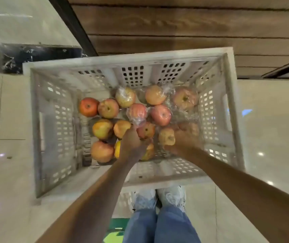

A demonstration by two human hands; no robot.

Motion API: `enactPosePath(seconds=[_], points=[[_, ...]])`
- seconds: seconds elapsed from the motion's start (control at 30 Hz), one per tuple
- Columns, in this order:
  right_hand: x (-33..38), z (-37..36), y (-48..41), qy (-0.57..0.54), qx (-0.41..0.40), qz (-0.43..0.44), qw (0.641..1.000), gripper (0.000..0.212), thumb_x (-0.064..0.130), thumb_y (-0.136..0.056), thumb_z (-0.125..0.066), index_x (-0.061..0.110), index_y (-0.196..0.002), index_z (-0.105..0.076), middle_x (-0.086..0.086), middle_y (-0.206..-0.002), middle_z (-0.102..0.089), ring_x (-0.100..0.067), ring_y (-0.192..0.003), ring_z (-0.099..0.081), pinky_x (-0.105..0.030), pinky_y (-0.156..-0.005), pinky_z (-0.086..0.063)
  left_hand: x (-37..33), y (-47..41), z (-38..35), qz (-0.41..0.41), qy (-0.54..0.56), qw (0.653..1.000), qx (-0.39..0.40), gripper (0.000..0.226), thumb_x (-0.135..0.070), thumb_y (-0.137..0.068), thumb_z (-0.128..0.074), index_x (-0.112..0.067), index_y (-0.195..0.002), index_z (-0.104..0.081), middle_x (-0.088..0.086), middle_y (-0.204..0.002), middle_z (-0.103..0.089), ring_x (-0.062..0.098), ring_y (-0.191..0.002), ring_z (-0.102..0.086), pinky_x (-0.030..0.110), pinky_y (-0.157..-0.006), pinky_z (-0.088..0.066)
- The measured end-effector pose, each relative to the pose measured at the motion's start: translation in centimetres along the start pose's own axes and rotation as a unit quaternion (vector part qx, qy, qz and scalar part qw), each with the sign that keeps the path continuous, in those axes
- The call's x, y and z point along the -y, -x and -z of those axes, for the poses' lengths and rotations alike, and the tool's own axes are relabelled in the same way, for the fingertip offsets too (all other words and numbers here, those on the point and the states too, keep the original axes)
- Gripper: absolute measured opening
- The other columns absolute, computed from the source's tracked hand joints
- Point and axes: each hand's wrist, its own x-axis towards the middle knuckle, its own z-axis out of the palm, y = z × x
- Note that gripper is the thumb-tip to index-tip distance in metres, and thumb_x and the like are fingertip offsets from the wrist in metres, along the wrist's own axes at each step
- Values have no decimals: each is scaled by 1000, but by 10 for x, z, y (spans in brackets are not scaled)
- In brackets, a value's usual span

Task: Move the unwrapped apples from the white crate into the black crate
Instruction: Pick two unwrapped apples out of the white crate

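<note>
Tall white crate (126,58) walls ring the apples (88,106), bare bottom centre-left. Right hand (184,137) grips an apple (166,136); I cannot tell for the left hand (131,142). Glossy tiled floor (271,137) beneath.

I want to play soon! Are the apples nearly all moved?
Not nearly. The black crate is out of view, so nothing shows as done. The left grip and right grip reach into the white crate; the right seems to hold an apple. Several unwrapped apples wait at its left side.
</note>
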Motion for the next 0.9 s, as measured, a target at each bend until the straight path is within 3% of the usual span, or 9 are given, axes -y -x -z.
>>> enactPosePath(seconds=[0.1,0.17,0.23,0.3,0.4,0.43,0.53,0.63,0.9], points=[[-11,-25,-31,45,2,44,998,70,36,-84,-61,19,-143,-26,-7,-147,-31,-27,-136,-30,-36,-107,-31,21,-27,-24,46,17,999,-2,56,-21,-76,-74,-14,-127,-52,-9,-104,-54,12,-103,-52,20,-77,-32],[-21,-44,-47,78,-4,62,995,65,37,-85,-55,17,-140,-29,-9,-143,-34,-29,-133,-34,-38,-107,-31,37,-42,-42,58,-36,998,-8,58,-28,-72,-76,-10,-123,-53,0,-113,-60,22,-110,-55,23,-76,-34],[-35,-65,-60,124,-16,84,989,62,37,-82,-55,14,-135,-35,-9,-137,-40,-29,-129,-39,-38,-104,-34,48,-55,-58,78,-42,996,-15,72,-33,-70,-77,-8,-130,-45,9,-126,-57,28,-119,-52,28,-85,-39],[-44,-77,-66,172,-34,109,978,62,33,-77,-61,10,-131,-43,-12,-130,-48,-31,-122,-47,-39,-94,-44,54,-63,-71,100,-30,994,-30,84,-34,-70,-78,-6,-137,-36,11,-134,-52,30,-124,-48,33,-95,-40],[-57,-90,-82,201,-66,137,968,63,27,-62,-71,4,-118,-54,-19,-106,-62,-37,-95,-64,-40,-63,-57,57,-72,-83,122,-18,991,-60,93,-36,-67,-80,-5,-139,-29,12,-135,-50,31,-124,-48,37,-97,-41],[-61,-94,-89,202,-68,143,966,61,25,-63,-67,3,-118,-52,-21,-102,-62,-40,-91,-64,-43,-62,-58,58,-77,-87,123,-15,990,-68,95,-36,-66,-81,-5,-139,-28,13,-135,-50,31,-123,-49,37,-96,-41],[-66,-96,-106,182,-25,149,972,70,25,-69,-62,6,-133,-41,-21,-115,-52,-42,-105,-53,-50,-83,-51,63,-88,-94,122,-14,989,-86,98,-32,-64,-83,-5,-139,-25,13,-134,-50,32,-123,-49,37,-96,-42],[-69,-98,-112,174,0,150,973,82,31,-60,-71,8,-131,-40,-18,-113,-49,-41,-101,-52,-49,-83,-50,65,-93,-97,119,-21,986,-114,94,-30,-63,-84,-10,-137,-30,11,-131,-54,31,-120,-51,36,-95,-42],[-55,-93,-96,66,-14,95,993,85,36,-63,-74,15,-132,-30,-10,-120,-48,-33,-109,-52,-38,-93,-42,62,-86,-82,120,14,986,-114,97,-39,-54,-86,-15,-134,-39,7,-127,-54,27,-118,-51,37,-100,-42]])
